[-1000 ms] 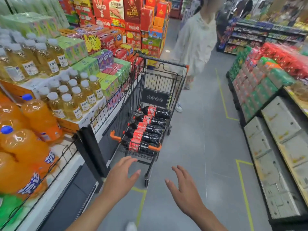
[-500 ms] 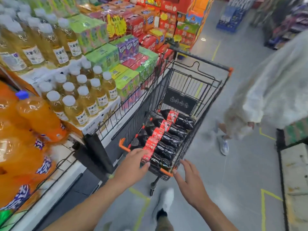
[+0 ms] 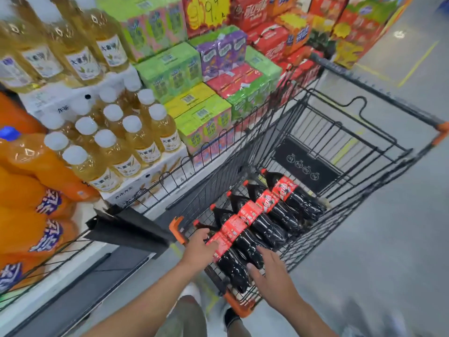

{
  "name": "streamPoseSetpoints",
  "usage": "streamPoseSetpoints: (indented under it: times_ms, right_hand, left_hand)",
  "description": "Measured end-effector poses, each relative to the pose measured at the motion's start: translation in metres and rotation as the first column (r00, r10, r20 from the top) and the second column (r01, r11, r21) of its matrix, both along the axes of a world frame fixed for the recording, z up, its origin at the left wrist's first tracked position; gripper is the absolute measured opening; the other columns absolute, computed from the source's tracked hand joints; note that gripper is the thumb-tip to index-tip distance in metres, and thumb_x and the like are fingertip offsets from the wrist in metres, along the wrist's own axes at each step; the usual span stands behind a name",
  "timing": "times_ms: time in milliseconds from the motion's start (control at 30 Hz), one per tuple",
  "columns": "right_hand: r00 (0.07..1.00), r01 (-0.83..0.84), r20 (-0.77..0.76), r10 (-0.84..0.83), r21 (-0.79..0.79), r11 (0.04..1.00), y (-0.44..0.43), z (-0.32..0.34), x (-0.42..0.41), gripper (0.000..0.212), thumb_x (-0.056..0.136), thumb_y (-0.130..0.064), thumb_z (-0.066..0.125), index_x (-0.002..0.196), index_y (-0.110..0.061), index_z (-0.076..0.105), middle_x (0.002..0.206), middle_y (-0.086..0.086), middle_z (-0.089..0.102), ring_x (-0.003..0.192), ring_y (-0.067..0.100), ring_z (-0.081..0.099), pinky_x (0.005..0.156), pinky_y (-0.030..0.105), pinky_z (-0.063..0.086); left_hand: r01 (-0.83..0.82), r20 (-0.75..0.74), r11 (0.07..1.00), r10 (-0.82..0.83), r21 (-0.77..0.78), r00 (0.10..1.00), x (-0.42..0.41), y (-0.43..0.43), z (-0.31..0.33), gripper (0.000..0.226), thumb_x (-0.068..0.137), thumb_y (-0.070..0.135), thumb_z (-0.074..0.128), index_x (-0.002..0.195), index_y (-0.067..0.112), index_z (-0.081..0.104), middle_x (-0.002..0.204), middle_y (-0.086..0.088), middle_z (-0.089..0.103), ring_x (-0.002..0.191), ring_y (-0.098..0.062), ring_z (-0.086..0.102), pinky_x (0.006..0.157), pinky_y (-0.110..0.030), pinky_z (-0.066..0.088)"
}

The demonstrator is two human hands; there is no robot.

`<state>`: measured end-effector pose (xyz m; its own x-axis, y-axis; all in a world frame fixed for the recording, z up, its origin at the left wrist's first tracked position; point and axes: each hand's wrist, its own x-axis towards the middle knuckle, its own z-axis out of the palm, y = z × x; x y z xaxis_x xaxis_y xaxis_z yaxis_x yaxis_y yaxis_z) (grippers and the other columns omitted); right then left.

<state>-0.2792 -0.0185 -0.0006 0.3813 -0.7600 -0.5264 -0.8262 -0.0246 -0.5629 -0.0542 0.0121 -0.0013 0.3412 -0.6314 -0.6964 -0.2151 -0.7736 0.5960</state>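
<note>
I see a grey floor (image 3: 401, 239) on the right, with a yellow line (image 3: 418, 62) far off. The left shelf (image 3: 170, 177) holds orange bottles (image 3: 36, 166) nearest, tea bottles (image 3: 136, 139) beyond, then green cartons (image 3: 175, 71) and red cartons (image 3: 274, 37) farthest.

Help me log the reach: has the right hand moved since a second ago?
Yes. The right hand has moved forward, from short of the cart to over its near rim, touching the nearest bottles.
</note>
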Motion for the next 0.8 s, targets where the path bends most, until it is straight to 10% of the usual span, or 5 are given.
streamPoseSetpoints:
  times_ms: [267, 400, 500, 600, 800]
  right_hand:
    - [0.996, -0.068, -0.046, 0.076, 0.143, 0.987, -0.040, -0.046, 0.028, 0.065, 0.102, -0.047, 0.051, 0.158, -0.020, 0.029, 0.159, 0.001, 0.034, 0.145, 0.022, 0.035, 0.119, 0.043, 0.035]
    - [0.992, -0.079, -0.077, 0.096, 0.199, 0.977, -0.049, -0.069, 0.037, 0.067, 0.103, -0.047, 0.051, 0.158, -0.018, 0.027, 0.160, 0.004, 0.034, 0.146, 0.023, 0.032, 0.120, 0.040, 0.033]
    - [0.988, -0.076, -0.111, 0.107, 0.246, 0.966, -0.056, -0.088, 0.040, 0.070, 0.104, -0.045, 0.052, 0.160, -0.016, 0.023, 0.160, 0.005, 0.032, 0.148, 0.025, 0.029, 0.119, 0.037, 0.028]
    - [0.989, -0.055, -0.114, 0.091, 0.290, 0.956, -0.061, -0.106, 0.043, 0.073, 0.102, -0.044, 0.056, 0.160, -0.013, 0.024, 0.161, 0.007, 0.034, 0.149, 0.024, 0.029, 0.119, 0.036, 0.029]
    - [0.985, -0.035, -0.141, 0.098, 0.393, 0.919, -0.066, -0.141, 0.053, 0.075, 0.100, -0.039, 0.062, 0.160, -0.016, 0.023, 0.159, 0.005, 0.038, 0.144, 0.023, 0.040, 0.115, 0.036, 0.036]
  left_hand:
    - [-0.212, -0.088, 0.953, 0.236, 0.218, 0.968, 0.016, -0.048, -0.049, 0.086, 0.077, 0.050, 0.070, 0.148, 0.007, 0.048, 0.144, -0.009, 0.060, 0.127, -0.027, 0.059, 0.112, -0.040, 0.045]
    - [-0.326, -0.089, 0.896, 0.367, 0.301, 0.926, 0.026, -0.067, -0.077, 0.010, 0.103, 0.021, 0.062, 0.110, 0.015, 0.059, 0.103, -0.001, 0.064, 0.086, -0.016, 0.060, 0.072, -0.020, 0.046]
    - [-0.337, -0.075, 0.888, 0.377, 0.312, 0.923, 0.029, -0.085, -0.086, 0.033, 0.105, 0.013, 0.058, 0.078, 0.024, 0.042, 0.077, 0.007, 0.044, 0.064, -0.003, 0.041, 0.044, -0.010, 0.036]
    - [-0.375, -0.029, 0.854, 0.412, 0.361, 0.911, 0.038, -0.095, -0.116, 0.010, 0.104, 0.018, 0.060, 0.102, 0.011, 0.054, 0.079, 0.002, 0.052, 0.066, -0.009, 0.050, 0.054, -0.022, 0.039]
    - [-0.387, -0.033, 0.810, 0.445, 0.441, 0.895, 0.050, -0.112, -0.166, 0.033, 0.102, 0.028, 0.066, 0.122, 0.004, 0.056, 0.090, -0.005, 0.059, 0.086, -0.025, 0.058, 0.080, -0.035, 0.047]
